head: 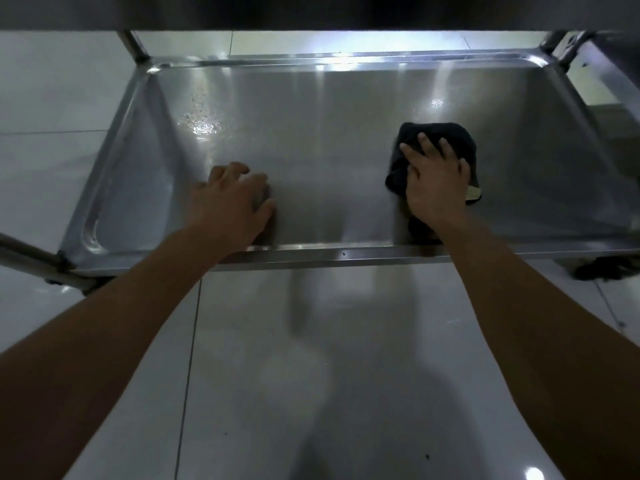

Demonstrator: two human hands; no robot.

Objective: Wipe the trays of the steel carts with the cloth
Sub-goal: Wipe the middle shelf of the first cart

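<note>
The crumpled black cloth (pixel 437 147) lies on the floor of the shallow stainless-steel cart tray (pixel 311 140), right of its middle and nearer the front rim than the back; a pale patch of it shows at its right edge; my right hand (pixel 434 176) lies flat on top of it, fingers straight and spread, pressing it against the steel; my left hand (pixel 237 199) rests on the tray floor to the left, well apart from the cloth, fingers loosely bent with their tips on the metal, holding nothing; both my bare forearms reach in over the tray's front rim; a wet, glinting patch of droplets (pixel 204 124) sits on the tray's left part, beyond my left hand; steel corner posts (pixel 133 46) rise at the back corners; a dark upper shelf (pixel 311 10) hangs overhead; pale glossy floor tiles (pixel 259 393) lie below and around the cart.
</note>
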